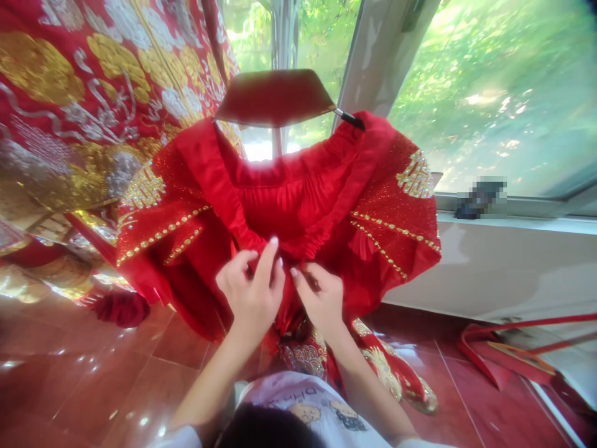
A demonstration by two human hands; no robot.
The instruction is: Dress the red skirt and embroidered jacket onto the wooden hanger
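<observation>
A red garment, skirt-like with a gathered waistband, hangs opened out in front of me. Gold bead lines and glittering gold patches decorate both its sides. My left hand is at the front middle of the waistband, its fingers bent onto the red cloth and its index finger pointing up. Close beside it on the right, my right hand pinches the cloth between thumb and bent fingers. What exactly lies between the fingertips is hidden. Above the opening is a dark red panel, with a dark metal clip at the garment's right edge.
Embroidered red, gold and silver clothing hangs at the left. Windows and a white ledge stand at the back right. Red tiles cover the floor. A dark red cloth bundle and a red object lie low down.
</observation>
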